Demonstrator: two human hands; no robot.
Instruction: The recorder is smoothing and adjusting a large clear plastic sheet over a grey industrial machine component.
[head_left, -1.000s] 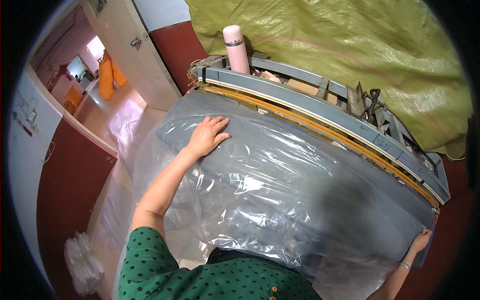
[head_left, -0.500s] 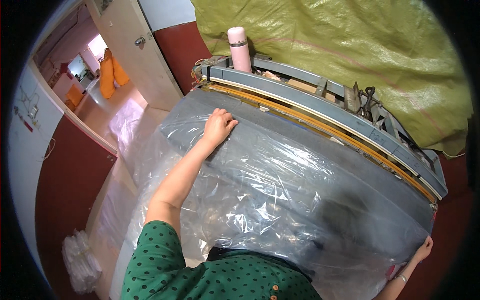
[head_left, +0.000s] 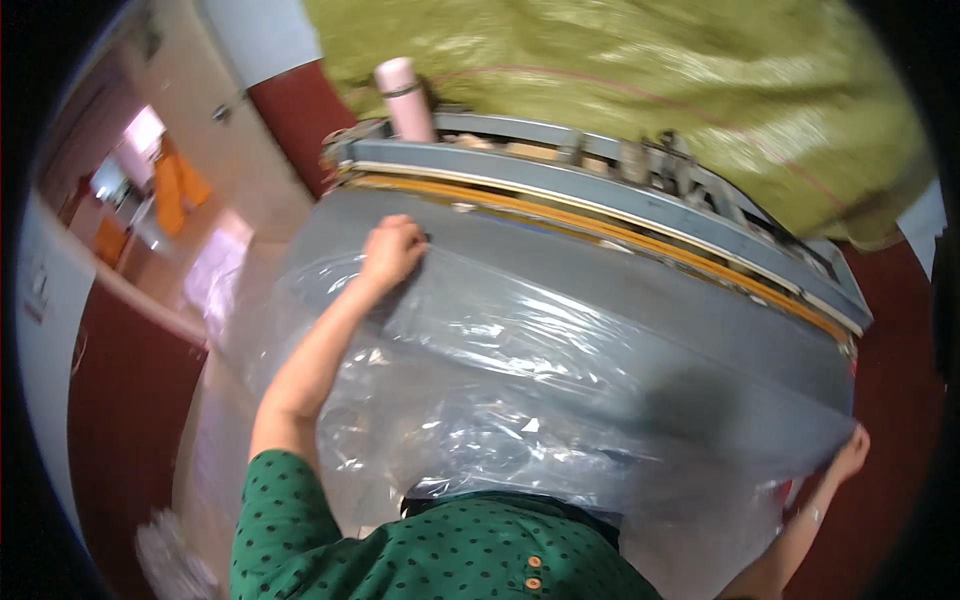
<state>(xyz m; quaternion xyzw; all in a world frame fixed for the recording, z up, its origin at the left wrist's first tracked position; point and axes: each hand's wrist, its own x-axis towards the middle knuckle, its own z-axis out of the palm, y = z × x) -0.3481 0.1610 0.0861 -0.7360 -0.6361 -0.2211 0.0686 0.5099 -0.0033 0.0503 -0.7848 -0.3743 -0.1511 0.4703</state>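
A wide sheet of clear plastic film (head_left: 520, 345) lies over the grey bed (head_left: 590, 262) of a long machine and hangs down against my front. My left hand (head_left: 393, 252) is closed on the film's far edge, towards the left of the bed. Out at the right end, my right hand (head_left: 852, 455) pinches the film's corner beside the bed's edge. The film stretches between both hands, shiny and wrinkled nearer my body. Some motion blur softens the fingers.
Behind the bed runs a grey metal beam (head_left: 480, 163) with a yellow-orange strip (head_left: 520, 207). A pink bottle (head_left: 405, 105) stands on it at left, metal clamp-like parts (head_left: 670, 165) towards the right. A green tarp (head_left: 640, 60) hangs behind. An open door (head_left: 215, 110) is at left; bundled plastic (head_left: 175, 555) lies below.
My view has shifted, so the machine sits further left in it. Both hands keep their hold on the film. Its crinkles have altered, with smoother streaks now near the middle.
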